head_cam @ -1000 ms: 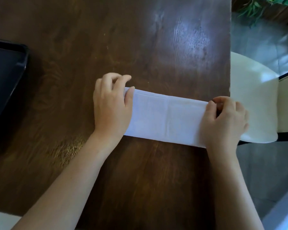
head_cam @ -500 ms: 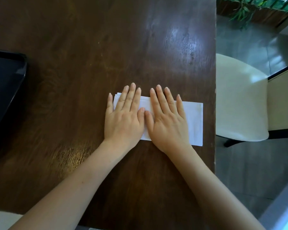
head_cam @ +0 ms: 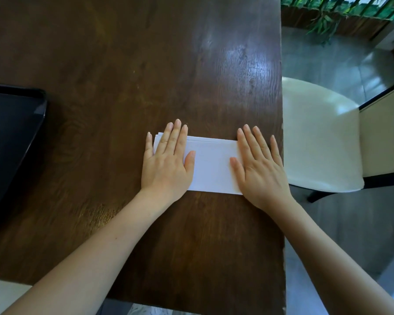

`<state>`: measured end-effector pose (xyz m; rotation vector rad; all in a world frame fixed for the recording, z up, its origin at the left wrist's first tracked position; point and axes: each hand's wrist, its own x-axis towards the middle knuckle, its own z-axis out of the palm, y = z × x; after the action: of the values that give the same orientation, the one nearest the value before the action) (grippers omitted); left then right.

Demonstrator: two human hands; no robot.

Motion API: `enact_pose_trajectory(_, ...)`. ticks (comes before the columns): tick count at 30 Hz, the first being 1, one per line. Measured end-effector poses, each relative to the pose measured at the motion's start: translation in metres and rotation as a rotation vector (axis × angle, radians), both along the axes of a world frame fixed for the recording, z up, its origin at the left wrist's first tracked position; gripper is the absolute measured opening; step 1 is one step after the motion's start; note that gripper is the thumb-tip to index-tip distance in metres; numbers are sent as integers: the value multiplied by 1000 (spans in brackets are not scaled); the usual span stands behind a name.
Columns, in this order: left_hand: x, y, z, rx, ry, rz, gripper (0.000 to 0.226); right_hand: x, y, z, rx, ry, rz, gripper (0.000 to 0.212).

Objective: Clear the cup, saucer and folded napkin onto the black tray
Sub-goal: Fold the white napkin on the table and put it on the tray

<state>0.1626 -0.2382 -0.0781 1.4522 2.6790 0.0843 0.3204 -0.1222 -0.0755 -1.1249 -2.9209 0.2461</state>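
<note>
A white folded napkin (head_cam: pixel 212 165) lies flat as a long strip on the dark wooden table (head_cam: pixel 127 64), close to its right edge. My left hand (head_cam: pixel 168 162) presses palm-down on the napkin's left end, fingers spread. My right hand (head_cam: pixel 258 164) lies flat on its right end, fingers apart. Neither hand grips anything. The black tray (head_cam: pixel 11 142) sits at the left edge of the view, only partly visible, well apart from the napkin. No cup or saucer is in view.
A cream cushioned chair (head_cam: pixel 321 137) stands just beyond the table's right edge. Grey floor and green plants (head_cam: pixel 341 12) lie past it at the upper right. A pale seat corner (head_cam: pixel 2 294) shows at the lower left.
The napkin strip was folded in half, then both flat hands met at its middle. Now my right hand has slid out to the right end and my left hand stays on the left end.
</note>
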Motion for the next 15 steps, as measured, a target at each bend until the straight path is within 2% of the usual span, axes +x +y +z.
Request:
enact_pose_trajectory(6, -4, 0, -2, -13, 24, -50, 68, 6, 0, 1, -30, -11, 43, 61)
enact_pose_trajectory(15, -36, 7, 1, -68, 56, -357, 59, 48, -28, 10, -74, -104, 113, 63)
